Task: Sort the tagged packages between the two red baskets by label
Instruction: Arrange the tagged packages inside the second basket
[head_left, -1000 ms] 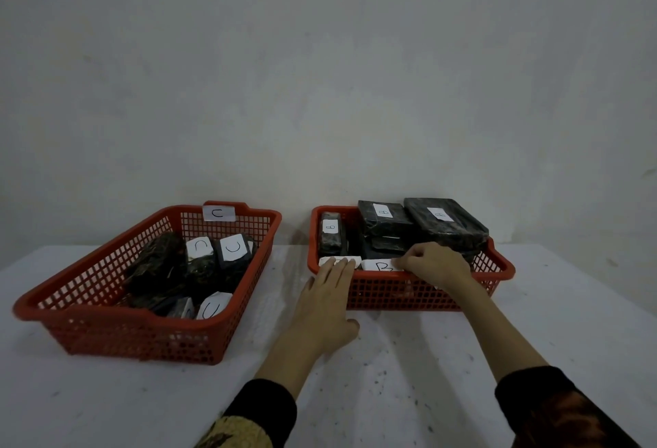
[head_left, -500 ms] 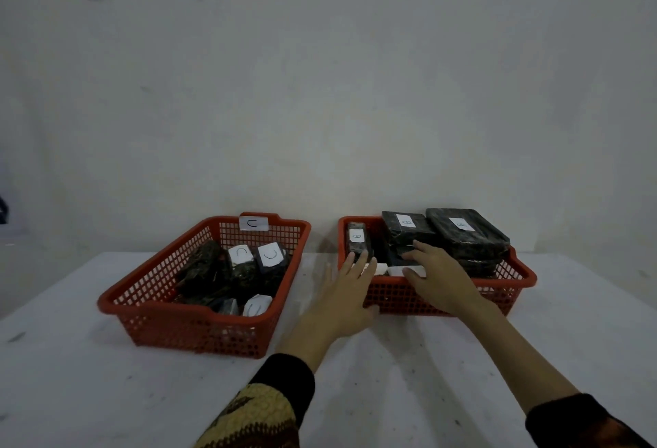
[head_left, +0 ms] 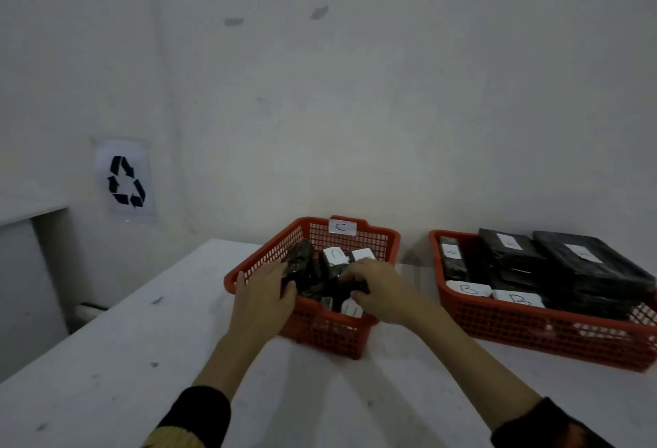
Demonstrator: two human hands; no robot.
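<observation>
Several black wrapped packages (head_left: 313,277), white lettered tags, red basket (head_left: 320,330)

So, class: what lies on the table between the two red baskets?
Nothing: in the head view, only bare white table separates the C basket from the B basket. Both hands are at the C basket.

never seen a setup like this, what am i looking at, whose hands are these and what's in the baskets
There is no machine here. A person wears a camera on the head, so the single view looks down at their own arms. On a white table stand two red baskets. The left basket, tagged C, holds dark wrapped packages with C labels. The right basket holds flat black packages labelled B. Both hands reach into the C basket: the left hand lies on the packages, and the right hand curls its fingers on one.
</observation>
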